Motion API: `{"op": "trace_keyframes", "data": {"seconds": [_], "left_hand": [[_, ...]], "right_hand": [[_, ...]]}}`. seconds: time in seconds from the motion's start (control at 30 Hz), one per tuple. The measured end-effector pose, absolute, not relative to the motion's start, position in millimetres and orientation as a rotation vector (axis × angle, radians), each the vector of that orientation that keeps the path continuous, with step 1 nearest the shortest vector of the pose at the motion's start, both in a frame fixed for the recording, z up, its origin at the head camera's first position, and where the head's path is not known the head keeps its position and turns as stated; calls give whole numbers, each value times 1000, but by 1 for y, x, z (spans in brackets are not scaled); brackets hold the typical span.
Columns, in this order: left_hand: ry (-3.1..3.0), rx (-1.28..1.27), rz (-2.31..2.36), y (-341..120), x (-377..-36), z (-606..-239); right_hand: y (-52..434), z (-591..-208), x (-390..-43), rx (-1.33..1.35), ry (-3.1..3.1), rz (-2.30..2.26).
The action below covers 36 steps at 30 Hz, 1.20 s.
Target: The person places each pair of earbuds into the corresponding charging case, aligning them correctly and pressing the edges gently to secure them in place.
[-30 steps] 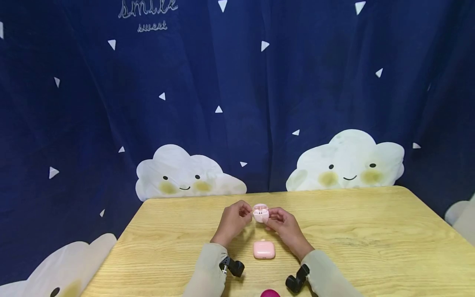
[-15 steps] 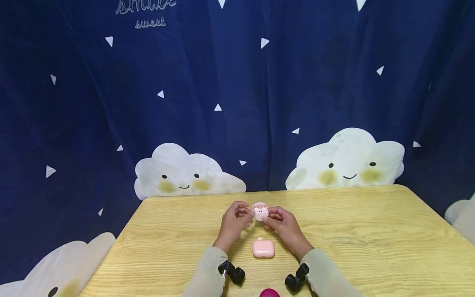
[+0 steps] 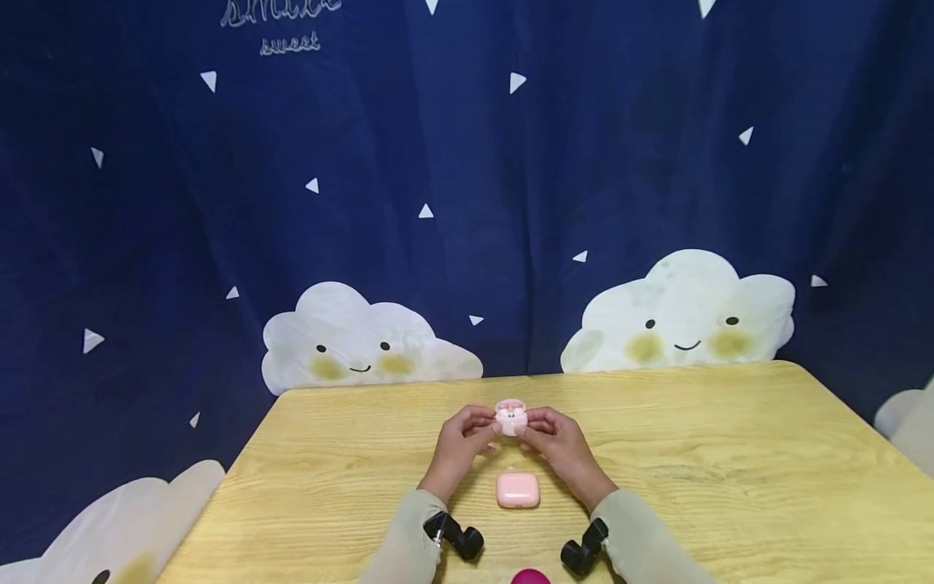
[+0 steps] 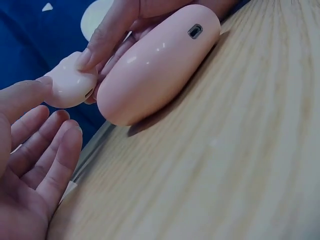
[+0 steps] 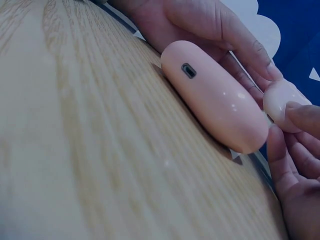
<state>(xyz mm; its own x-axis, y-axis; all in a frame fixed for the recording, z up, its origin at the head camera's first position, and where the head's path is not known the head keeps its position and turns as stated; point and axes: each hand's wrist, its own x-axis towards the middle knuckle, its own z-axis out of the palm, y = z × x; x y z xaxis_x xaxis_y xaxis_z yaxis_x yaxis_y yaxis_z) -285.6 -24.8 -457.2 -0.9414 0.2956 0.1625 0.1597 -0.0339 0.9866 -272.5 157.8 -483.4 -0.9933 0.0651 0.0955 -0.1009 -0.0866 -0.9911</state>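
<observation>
Pink earbud case [image 3: 511,418], lid up, is now pinched by both the left hand [image 3: 461,442] and right hand [image 3: 556,444] above the tabletop's [image 3: 730,470] middle; the left fingers have closed in onto it.

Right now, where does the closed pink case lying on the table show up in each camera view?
Head: the closed pink case lies on the table, low centre, just nearer than both hands.
Left wrist: it fills the upper middle, port facing the camera.
Right wrist: it runs from the centre toward the right.
Shared landmark: the small open pink case held beyond it, at left and at right.
</observation>
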Motion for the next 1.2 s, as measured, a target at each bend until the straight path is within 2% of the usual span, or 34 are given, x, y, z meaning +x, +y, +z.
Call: {"op": "trace_keyframes", "data": {"seconds": [0.23,0.47,0.73,1.2], "left_hand": [[2204,510,2079,-24,-287,-461],[2195,460,2107,-22,-303,-484],[2219,413,2112,-20,-306,-486],[2172,415,2134,-22,-287,-458]], "right_hand": [[157,-484,-272,36,-2058,2231],[157,-484,-272,26,-2020,2269],[159,-482,-273,20,-1996,2281],[160,-479,-271,39,-2035,2261]]}}
